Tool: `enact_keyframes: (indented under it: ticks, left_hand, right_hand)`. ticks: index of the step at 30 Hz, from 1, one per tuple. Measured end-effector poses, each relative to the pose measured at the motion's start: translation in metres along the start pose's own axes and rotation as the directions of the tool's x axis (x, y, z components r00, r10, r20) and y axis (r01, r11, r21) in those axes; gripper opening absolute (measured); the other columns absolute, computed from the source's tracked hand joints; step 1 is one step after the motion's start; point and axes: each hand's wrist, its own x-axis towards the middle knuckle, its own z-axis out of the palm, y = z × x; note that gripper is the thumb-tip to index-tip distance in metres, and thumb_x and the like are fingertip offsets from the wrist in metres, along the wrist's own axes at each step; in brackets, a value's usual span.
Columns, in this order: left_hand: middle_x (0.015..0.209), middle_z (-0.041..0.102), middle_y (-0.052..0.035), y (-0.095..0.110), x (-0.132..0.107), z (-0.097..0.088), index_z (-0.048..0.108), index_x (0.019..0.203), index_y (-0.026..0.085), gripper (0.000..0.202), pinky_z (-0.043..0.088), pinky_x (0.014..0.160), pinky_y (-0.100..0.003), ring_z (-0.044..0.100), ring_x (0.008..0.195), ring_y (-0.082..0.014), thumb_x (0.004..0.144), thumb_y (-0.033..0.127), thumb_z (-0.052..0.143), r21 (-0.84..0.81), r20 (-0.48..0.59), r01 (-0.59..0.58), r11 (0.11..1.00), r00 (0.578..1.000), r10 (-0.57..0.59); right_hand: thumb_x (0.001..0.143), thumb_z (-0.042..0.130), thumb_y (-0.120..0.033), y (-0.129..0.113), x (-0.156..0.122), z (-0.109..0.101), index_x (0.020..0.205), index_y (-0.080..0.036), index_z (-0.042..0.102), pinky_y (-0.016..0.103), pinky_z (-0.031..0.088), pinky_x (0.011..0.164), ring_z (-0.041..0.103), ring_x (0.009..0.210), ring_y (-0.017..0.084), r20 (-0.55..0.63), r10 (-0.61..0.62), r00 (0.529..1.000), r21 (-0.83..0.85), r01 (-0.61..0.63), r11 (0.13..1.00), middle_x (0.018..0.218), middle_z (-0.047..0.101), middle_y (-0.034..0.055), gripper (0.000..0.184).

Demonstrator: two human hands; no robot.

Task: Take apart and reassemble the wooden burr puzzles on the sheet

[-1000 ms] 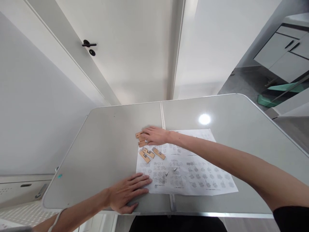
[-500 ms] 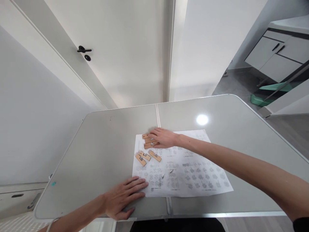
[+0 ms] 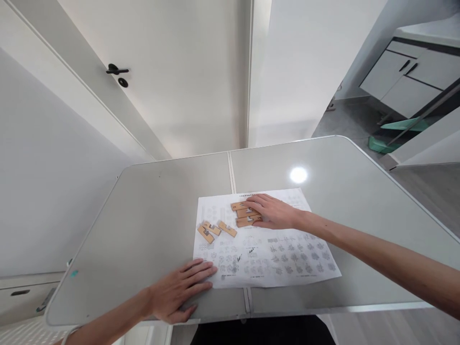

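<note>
My right hand (image 3: 275,211) lies flat, fingers stretched, on a small pile of notched wooden pieces (image 3: 245,214) at the top of a printed instruction sheet (image 3: 280,254). Three more wooden pieces (image 3: 215,229) lie loose on the sheet's left side, apart from either hand. My left hand (image 3: 179,290) rests flat with fingers spread on the sheet's near left corner and the grey table (image 3: 151,215), holding nothing.
The table has a seam down its middle and a rounded metal rim. A white door with a black handle (image 3: 117,72) stands behind it. Grey cabinets (image 3: 406,76) and a green dustpan (image 3: 386,141) are at the far right.
My right hand has slid the pile of wooden pieces to the right, from the sheet's top left corner toward its top middle. My left hand has stayed pressed on the corner.
</note>
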Motion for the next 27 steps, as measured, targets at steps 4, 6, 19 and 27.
enact_keyframes:
  ticks: [4,6,19,27]
  left_hand:
    - [0.175,0.027,-0.0149,0.0,0.0,0.0,0.034,0.159,0.015,0.08,0.022,0.133,-0.055,0.023,0.163,-0.0338,0.082,0.019,0.056,0.029,-0.003,-0.016,0.999,1.0,0.016]
    - [0.175,0.027,-0.0152,0.001,0.001,0.0,0.034,0.159,0.015,0.081,0.023,0.132,-0.055,0.023,0.163,-0.0337,0.081,0.018,0.055,0.037,-0.015,-0.017,0.999,1.0,0.018]
    - [0.159,0.053,-0.0149,0.014,0.03,-0.003,0.045,0.149,0.022,0.064,0.04,0.126,-0.05,0.047,0.15,-0.031,0.088,0.008,0.056,0.146,-0.2,0.096,0.985,0.978,-0.066]
    - [0.136,0.064,-0.0153,0.023,0.142,-0.01,0.062,0.125,0.019,0.026,0.051,0.11,-0.053,0.057,0.135,-0.0335,0.102,0.016,0.05,0.078,-0.514,0.487,0.87,0.767,-0.384]
  right_hand:
    - [0.101,0.066,-0.039,-0.01,-0.033,-0.005,0.161,-0.024,0.037,0.059,0.051,0.111,0.055,0.138,0.037,0.002,0.021,1.0,0.077,-0.021,0.997,0.152,0.056,0.016,0.068]
    - [0.101,0.067,-0.039,-0.014,-0.047,-0.007,0.161,-0.026,0.038,0.059,0.052,0.111,0.055,0.139,0.037,0.013,0.04,0.999,0.103,-0.041,0.994,0.153,0.056,0.015,0.068]
    - [0.103,0.062,-0.021,-0.067,-0.091,0.005,0.125,-0.031,0.064,0.065,0.053,0.111,0.047,0.149,0.038,-0.166,0.241,0.956,0.208,-0.205,0.956,0.16,0.048,0.011,0.025]
    - [0.103,0.063,-0.02,-0.082,-0.101,0.017,0.099,-0.028,0.062,0.061,0.057,0.106,0.049,0.144,0.037,-0.227,0.345,0.911,0.206,-0.301,0.931,0.145,0.059,0.0114,0.009]
